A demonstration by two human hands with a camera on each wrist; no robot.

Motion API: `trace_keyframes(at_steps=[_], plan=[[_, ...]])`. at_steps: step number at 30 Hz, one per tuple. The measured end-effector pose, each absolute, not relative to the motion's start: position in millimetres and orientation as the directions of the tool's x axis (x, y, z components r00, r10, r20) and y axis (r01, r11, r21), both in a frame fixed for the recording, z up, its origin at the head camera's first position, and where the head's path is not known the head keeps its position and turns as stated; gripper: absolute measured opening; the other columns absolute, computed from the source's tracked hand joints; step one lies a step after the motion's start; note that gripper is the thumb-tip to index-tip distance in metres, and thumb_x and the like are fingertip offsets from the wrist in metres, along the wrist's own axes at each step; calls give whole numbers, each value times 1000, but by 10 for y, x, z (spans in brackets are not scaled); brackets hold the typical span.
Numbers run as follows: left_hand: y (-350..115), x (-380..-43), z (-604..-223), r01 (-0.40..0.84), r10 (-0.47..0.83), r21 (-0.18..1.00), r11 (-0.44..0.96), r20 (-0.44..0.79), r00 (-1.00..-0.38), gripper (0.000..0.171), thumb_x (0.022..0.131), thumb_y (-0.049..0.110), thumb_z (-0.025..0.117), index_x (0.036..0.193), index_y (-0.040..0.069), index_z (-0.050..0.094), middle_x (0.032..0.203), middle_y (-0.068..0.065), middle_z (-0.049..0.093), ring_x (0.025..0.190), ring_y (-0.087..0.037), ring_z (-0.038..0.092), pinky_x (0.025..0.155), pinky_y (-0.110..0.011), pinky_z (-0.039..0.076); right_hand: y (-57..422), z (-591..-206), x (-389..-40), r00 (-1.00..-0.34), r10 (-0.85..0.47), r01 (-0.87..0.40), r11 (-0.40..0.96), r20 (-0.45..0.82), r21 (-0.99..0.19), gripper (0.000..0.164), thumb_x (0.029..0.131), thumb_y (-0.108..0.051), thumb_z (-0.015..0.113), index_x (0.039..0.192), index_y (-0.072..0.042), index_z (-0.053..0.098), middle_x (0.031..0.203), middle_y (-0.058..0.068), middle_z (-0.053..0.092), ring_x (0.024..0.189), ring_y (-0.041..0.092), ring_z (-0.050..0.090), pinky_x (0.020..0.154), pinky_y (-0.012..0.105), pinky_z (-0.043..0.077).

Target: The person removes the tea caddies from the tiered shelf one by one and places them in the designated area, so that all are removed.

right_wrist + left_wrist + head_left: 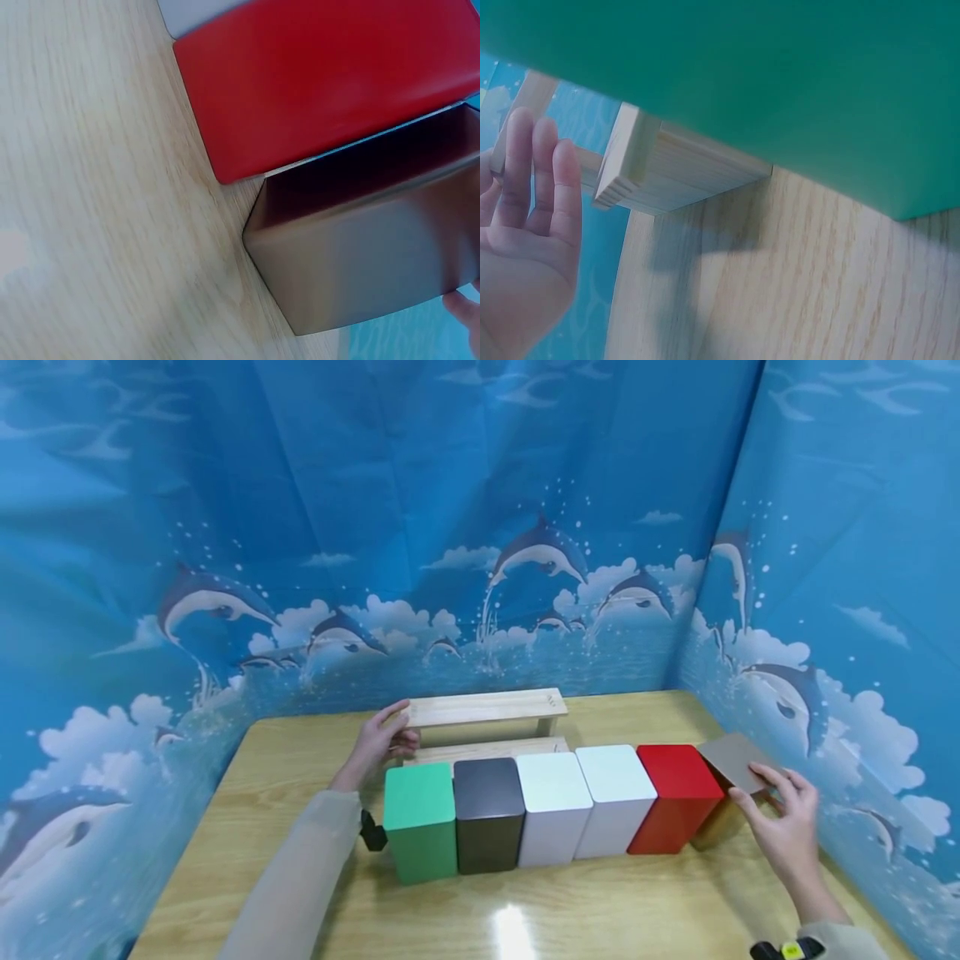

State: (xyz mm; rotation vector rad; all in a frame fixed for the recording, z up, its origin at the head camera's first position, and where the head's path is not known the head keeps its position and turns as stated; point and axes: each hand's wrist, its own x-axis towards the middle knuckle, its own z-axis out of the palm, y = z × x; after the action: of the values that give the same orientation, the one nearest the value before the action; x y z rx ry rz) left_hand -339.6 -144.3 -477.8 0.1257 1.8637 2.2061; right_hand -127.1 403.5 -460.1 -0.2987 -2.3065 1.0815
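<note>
My left hand (373, 748) grips the left end of a pale two-tier wooden rack (480, 707); in the left wrist view its fingers lie along one side of a wooden piece. Before the rack stands a row of upright boxes: green (420, 793), black (489, 789), two white ones (557, 782) and red (678, 772). At the row's right end, a brown box (731, 758) is tilted, held at its top by my right hand (787, 827). The right wrist view shows the brown box's hollow side facing the red box; only fingertips appear there.
The boxes stand on a light wood-grain table (600, 910). Blue dolphin-printed sheeting (450, 527) hangs behind the table and along its sides, close by the right hand.
</note>
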Motion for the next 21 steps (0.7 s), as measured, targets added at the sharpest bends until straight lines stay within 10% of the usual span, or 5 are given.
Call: trace_keyframes(at_steps=[10,21], plan=[[-1451,-3384,-4746,-116,252,985,-126,-81,-964,51,96,29,52,144,20,36,88,-16,67,75,-22,66,75,-45,54,3960,-4628,-1208,-790,361,-160,659,496,-735,38,90,-9,61,127,-2,55,133,17,25,113,-2,23,76,4,32],[-1557,-3431,-4694,-109,320,991,-76,-79,-944,50,97,28,50,144,20,34,94,-17,67,81,-23,67,86,-53,47,4054,-4481,-1250,-733,332,-235,697,594,-678,31,88,-3,61,118,4,60,125,-9,35,109,-3,32,78,3,35]])
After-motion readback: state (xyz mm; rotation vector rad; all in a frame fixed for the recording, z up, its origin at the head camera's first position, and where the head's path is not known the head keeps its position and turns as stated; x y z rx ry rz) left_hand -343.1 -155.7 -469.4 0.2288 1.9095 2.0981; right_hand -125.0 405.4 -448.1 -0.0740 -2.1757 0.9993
